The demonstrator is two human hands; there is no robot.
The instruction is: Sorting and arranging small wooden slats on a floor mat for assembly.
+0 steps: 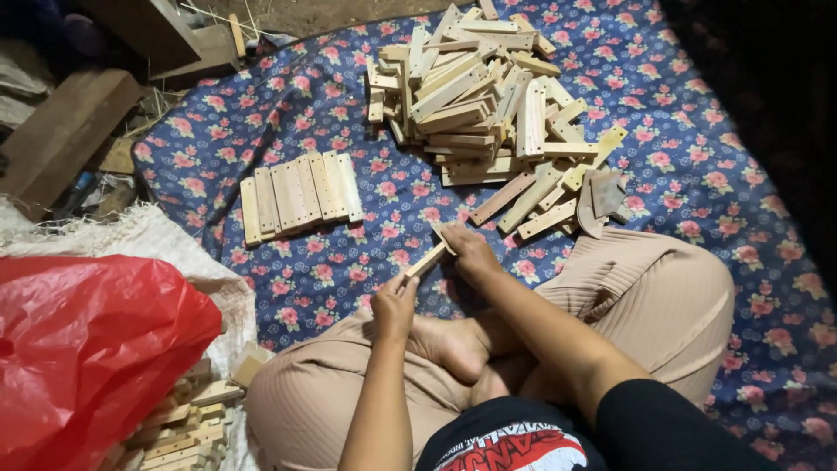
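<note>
I sit cross-legged on a blue floral cloth point(218, 131). My left hand point(394, 305) pinches the near end of a short pale wooden strip point(425, 261). My right hand point(471, 251) grips the far end of that strip, with a second small piece at its fingertips. A neat row of several flat wooden slats point(299, 194) lies side by side on the cloth to the left of my hands. A big loose heap of similar wooden slats point(484, 96) lies beyond my right hand.
A red plastic bag point(83, 349) rests on a white sack point(144, 231) at the left, with more wooden strips point(183, 427) beneath it. Timber blocks point(65, 131) and scraps lie at the upper left. A dark curved piece point(602, 199) lies by my right knee.
</note>
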